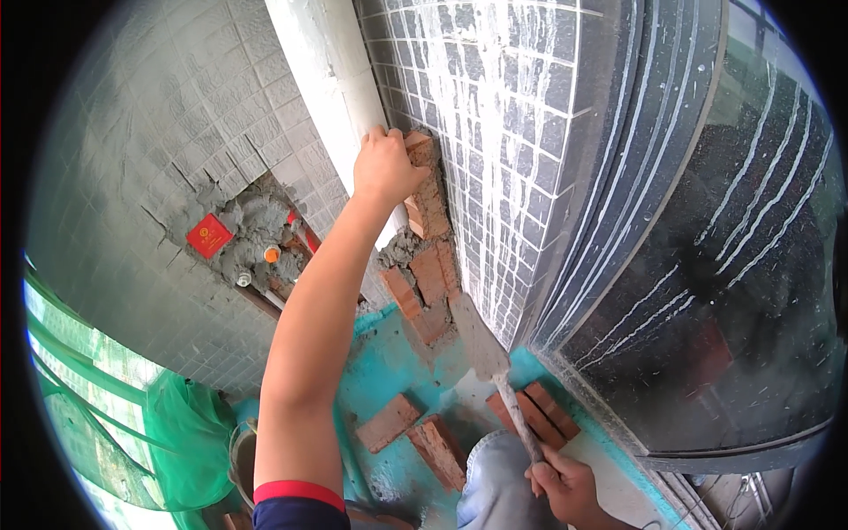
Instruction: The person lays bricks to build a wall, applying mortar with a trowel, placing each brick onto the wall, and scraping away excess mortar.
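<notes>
My left hand [385,168] reaches up to the top of a short brick stack beside a white pipe [322,62]. Its fingers curl round the upper brick [430,190], which stands on edge between the pipe and the tiled wall. Grey mortar [402,249] shows under and beside that brick. Lower in the stack, a brick [435,272] and another brick [400,291] sit at the pipe's foot. My right hand [565,484] is closed round the handle of a brick trowel [480,340]. The trowel's mortar-smeared blade points up toward the base of the stack.
Loose bricks [389,422] lie on the turquoise-coated floor, and a brick pair [534,413] rests by the glass door [707,353]. White-streaked tiles [495,132] cover the corner. Pipe fittings [272,254] protrude from the left wall. Green netting [185,442] hangs beside a bucket [243,455].
</notes>
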`<act>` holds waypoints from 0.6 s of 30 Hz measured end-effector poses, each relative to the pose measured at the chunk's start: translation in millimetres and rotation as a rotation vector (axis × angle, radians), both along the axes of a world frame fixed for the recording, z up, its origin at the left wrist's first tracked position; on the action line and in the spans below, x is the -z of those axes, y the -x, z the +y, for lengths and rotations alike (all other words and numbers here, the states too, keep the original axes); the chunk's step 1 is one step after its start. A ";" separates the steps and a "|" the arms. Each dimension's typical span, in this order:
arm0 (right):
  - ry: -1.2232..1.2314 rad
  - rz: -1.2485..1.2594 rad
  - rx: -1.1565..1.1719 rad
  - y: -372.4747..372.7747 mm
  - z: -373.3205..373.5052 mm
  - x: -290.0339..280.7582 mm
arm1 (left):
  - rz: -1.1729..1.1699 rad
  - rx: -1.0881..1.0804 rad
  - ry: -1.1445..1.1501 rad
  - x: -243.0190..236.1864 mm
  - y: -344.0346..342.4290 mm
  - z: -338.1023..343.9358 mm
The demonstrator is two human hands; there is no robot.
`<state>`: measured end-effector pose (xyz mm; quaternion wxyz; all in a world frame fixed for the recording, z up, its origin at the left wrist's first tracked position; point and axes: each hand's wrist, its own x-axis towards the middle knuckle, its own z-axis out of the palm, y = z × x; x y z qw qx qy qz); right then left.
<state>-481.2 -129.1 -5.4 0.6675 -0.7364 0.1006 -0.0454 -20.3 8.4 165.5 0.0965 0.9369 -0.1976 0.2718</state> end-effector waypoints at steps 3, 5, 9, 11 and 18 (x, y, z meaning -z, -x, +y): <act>0.178 0.044 0.002 -40.7 -7.6 -22.6 | -0.108 0.024 -0.093 5.1 1.7 5.5; 0.215 -0.126 0.025 -70.3 -4.2 -10.8 | -0.118 0.020 -0.189 1.1 2.3 4.9; -0.026 0.230 -0.105 -111.4 -10.7 20.3 | -0.179 0.016 -0.195 3.9 -2.0 5.3; 0.396 0.072 -0.057 -127.0 -13.3 45.1 | -0.133 -0.001 -0.194 0.4 0.5 1.2; 0.746 -0.123 -0.061 -171.8 -6.9 20.3 | -0.112 -0.033 -0.243 -2.9 10.8 0.2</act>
